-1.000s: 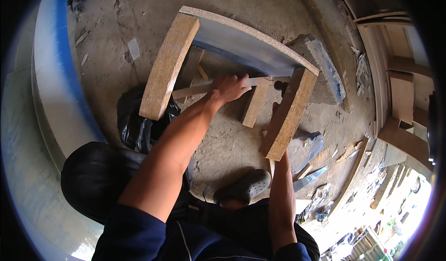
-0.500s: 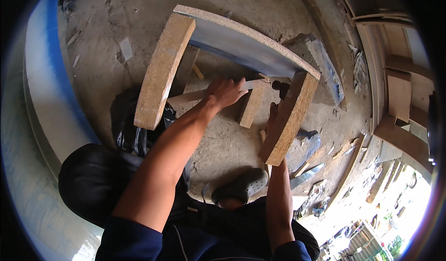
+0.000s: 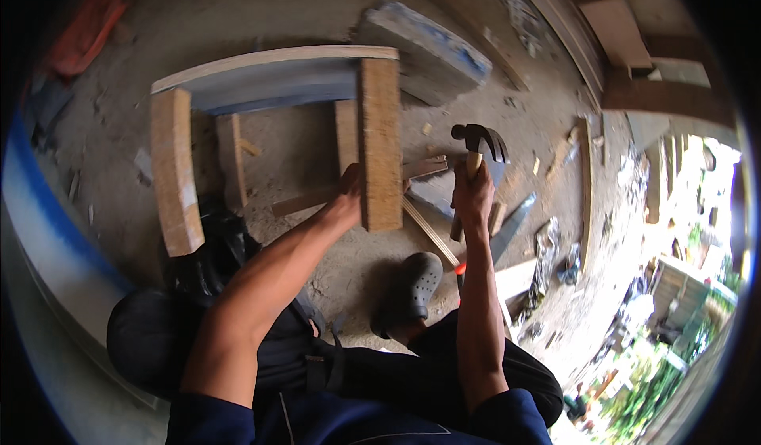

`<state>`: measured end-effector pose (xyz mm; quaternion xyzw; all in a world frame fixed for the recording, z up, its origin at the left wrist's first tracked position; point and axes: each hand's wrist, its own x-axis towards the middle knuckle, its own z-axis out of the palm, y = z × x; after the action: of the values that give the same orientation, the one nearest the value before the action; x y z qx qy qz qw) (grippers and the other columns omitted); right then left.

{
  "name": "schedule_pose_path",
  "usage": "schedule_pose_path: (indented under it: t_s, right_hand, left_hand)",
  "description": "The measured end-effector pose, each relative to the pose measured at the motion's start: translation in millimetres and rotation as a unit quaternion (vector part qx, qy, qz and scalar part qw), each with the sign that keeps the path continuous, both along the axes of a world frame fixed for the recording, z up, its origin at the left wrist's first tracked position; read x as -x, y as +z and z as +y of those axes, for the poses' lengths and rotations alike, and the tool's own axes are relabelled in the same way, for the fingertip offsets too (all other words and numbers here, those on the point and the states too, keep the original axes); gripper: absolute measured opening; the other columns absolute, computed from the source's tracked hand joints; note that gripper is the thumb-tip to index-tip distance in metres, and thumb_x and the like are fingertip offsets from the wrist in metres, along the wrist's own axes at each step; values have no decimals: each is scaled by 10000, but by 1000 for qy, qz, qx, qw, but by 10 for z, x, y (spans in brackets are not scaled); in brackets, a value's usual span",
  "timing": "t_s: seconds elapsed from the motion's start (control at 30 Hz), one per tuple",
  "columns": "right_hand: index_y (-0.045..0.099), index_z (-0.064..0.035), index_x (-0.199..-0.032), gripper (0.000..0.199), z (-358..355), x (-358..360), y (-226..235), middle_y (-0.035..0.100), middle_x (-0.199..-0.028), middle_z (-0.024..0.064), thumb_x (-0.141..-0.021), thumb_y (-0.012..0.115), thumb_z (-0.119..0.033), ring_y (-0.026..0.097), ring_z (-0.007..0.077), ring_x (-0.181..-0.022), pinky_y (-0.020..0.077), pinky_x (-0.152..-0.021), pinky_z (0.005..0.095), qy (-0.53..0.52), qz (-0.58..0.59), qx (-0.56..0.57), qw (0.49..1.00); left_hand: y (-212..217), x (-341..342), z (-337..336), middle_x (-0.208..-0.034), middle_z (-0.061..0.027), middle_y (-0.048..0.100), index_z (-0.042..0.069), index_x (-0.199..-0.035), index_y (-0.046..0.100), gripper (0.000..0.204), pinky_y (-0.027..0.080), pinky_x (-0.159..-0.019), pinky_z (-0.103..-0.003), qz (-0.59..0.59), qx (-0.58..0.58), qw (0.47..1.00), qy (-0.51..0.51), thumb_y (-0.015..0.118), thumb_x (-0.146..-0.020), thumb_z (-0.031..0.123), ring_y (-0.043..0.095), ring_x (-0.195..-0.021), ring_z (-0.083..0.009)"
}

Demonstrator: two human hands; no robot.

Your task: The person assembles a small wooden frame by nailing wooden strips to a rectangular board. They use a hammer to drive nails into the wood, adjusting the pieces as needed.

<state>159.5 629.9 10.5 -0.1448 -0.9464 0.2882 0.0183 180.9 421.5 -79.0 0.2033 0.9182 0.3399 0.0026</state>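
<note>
A wooden frame stands in front of me, made of a board (image 3: 277,80) with a grey-blue face and several thick legs. My left hand (image 3: 350,182) is closed round a thin wooden slat (image 3: 305,202), its fingers partly hidden behind the near right leg (image 3: 381,144). The slat crosses behind that leg, and its far end shows to the right. To the right of the frame, apart from it, my right hand (image 3: 474,195) grips a claw hammer (image 3: 479,137) by its light handle, the dark head upward. The near left leg (image 3: 176,171) leans toward me.
A concrete block (image 3: 428,53) with blue stains lies beyond the frame. Near my right arm are a handsaw blade (image 3: 514,227) and wood strips (image 3: 430,231). Black plastic (image 3: 210,247) lies by my left knee. Wooden framing (image 3: 658,96) stands at the right.
My right hand has come out from behind the right leg, moving right with the hammer. The frame appears turned and further left in view. My left hand still holds the slat, now partly behind the leg.
</note>
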Motion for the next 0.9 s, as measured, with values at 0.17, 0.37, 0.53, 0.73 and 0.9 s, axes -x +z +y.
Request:
schedule_pose_path:
  t_s: [0.17,0.37,0.53,0.73,0.9]
  right_hand:
    - [527,-19,-832,281,250,-569,402,513,-535,45,-876,624,-279,532,144,-424,419,-392,323,-128,-27,68,989]
    - [529,-20,-873,261,436,-1115,45,496,-587,30,-890,636,-258,480,121,-506,396,-462,307,-76,-6,41,996]
    - [535,3,-922,289,147,-1009,216,565,-659,167,-883,634,-265,542,261,-571,425,-553,394,-55,20,-24,998]
    - [531,4,-957,270,80,-971,182,610,-734,228,-889,611,-245,620,389,-682,456,-608,438,-103,-9,-4,995]
    - [542,-1,-1064,256,-36,-797,503,621,-788,259,-900,578,-193,616,451,-752,459,-626,506,-65,-9,-11,998]
  left_hand:
    - [593,-64,490,-886,-226,654,-21,-1277,438,546,500,-730,-482,-170,117,977,-58,515,-928,392,652,-797,-373]
    - [164,-251,708,-812,-212,660,-7,-1382,366,607,416,-858,-599,-175,101,979,-24,487,-951,403,629,-873,-404]
    - [111,-253,629,-698,-157,648,-5,-1374,384,636,515,-584,-481,-106,145,981,-71,523,-928,427,649,-616,-332]
    - [33,-270,677,-640,-139,619,41,-1394,372,673,510,-439,-372,-23,167,984,-60,556,-901,461,635,-509,-277]
    - [-105,-282,675,-625,-154,602,65,-1423,328,688,518,-459,-401,-20,171,984,-39,552,-903,456,636,-521,-286]
